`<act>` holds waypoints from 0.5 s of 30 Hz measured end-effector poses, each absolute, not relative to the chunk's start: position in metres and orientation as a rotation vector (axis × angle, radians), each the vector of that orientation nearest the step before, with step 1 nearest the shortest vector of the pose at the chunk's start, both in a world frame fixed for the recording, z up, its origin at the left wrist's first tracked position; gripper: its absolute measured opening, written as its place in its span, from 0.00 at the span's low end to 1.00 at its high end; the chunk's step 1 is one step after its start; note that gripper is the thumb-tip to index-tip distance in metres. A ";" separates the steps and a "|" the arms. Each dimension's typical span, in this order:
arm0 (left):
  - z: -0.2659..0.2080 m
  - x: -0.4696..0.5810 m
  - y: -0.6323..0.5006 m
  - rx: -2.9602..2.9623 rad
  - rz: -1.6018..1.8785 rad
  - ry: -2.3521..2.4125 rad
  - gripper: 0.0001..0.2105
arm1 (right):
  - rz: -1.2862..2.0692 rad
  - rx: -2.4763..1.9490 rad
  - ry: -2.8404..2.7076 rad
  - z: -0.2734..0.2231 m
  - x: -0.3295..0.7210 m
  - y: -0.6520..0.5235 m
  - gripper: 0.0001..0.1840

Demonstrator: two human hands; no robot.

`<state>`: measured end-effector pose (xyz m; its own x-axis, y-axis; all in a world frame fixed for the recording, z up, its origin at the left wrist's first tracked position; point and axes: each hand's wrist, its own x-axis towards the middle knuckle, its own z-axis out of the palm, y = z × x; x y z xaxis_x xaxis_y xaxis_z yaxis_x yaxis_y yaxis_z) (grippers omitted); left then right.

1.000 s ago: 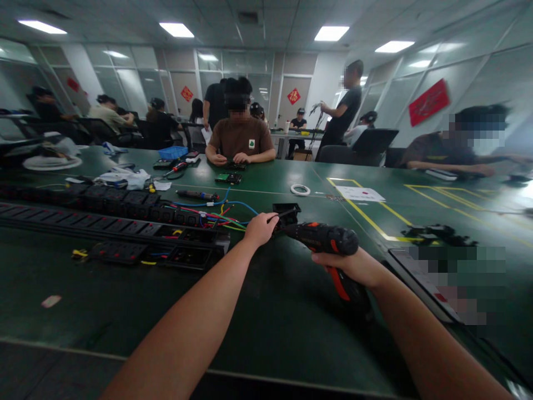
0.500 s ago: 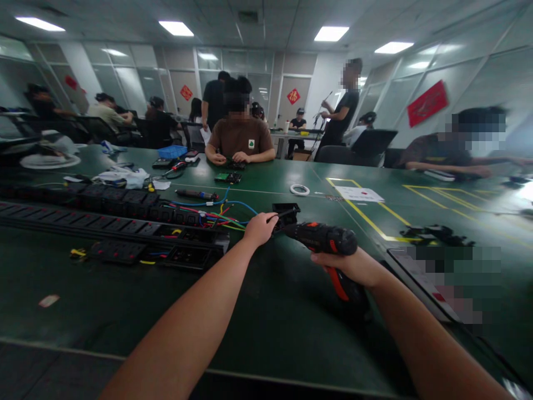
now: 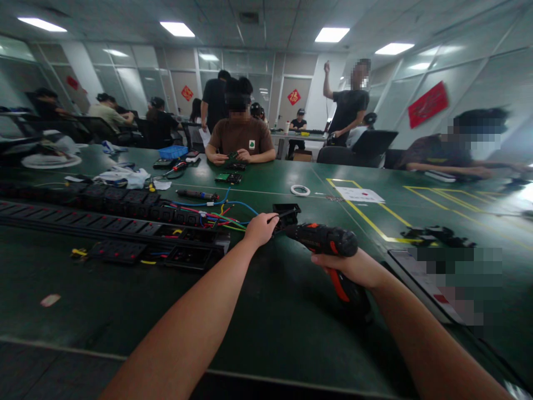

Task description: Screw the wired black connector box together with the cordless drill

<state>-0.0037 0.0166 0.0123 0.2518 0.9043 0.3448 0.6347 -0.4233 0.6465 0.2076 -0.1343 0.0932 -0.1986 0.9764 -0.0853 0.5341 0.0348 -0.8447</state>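
My right hand (image 3: 353,266) is wrapped round the grip of a black and orange cordless drill (image 3: 322,239), its nose pointing left. The drill's tip meets or nearly meets a small black plastic housing (image 3: 287,214); the exact contact is too dark to make out. My left hand (image 3: 261,229) is closed on the left side of that housing, thumb and fingers over its edge. Red, green and blue wires (image 3: 225,219) run from under my left hand to a long black power strip (image 3: 104,219). A short black socket piece (image 3: 114,251) lies in front of the strip.
A white ring of tape or cable (image 3: 300,190) and a paper sheet (image 3: 360,194) lie beyond my hands. A tablet-like device (image 3: 420,280) is right of my right forearm; black parts (image 3: 437,235) lie beyond it. A co-worker (image 3: 240,136) sits opposite, handling a green board.
My hands, the drill and the housing stay almost in place. The co-worker opposite has lifted a green board. A standing person at the back has raised one arm.
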 end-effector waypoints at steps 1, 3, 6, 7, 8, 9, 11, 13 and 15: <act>0.013 -0.004 0.016 2.155 0.983 1.405 0.20 | 1.074 -1.527 -1.776 0.093 0.208 -0.134 0.16; 0.013 -0.004 0.016 2.153 0.983 1.404 0.20 | 1.093 -1.508 -1.761 0.093 0.208 -0.134 0.17; 0.014 -0.004 0.016 2.152 0.977 1.406 0.20 | 1.136 -1.484 -1.721 0.092 0.210 -0.132 0.17; 0.014 -0.004 0.015 2.155 0.975 1.408 0.20 | 1.147 -1.483 -1.715 0.092 0.211 -0.132 0.17; 0.014 -0.004 0.015 2.158 0.972 1.411 0.20 | 1.151 -1.483 -1.714 0.091 0.211 -0.132 0.17; 0.014 -0.004 0.016 2.161 0.970 1.415 0.20 | 1.152 -1.483 -1.712 0.091 0.211 -0.132 0.16; 0.014 -0.004 0.016 2.165 0.965 1.419 0.20 | 1.152 -1.468 -1.709 0.091 0.211 -0.132 0.16; 0.013 -0.004 0.016 2.168 0.966 1.415 0.20 | 1.148 -1.455 -1.711 0.090 0.210 -0.133 0.16; 0.012 -0.004 0.017 2.169 0.972 1.412 0.20 | 1.144 -1.442 -1.735 0.090 0.209 -0.133 0.16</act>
<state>-0.0044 0.0168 0.0124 0.2579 0.9027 0.3444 0.6439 -0.4263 0.6354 0.2088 -0.1327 0.0898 -0.2272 0.9710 -0.0746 0.4512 0.0371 -0.8916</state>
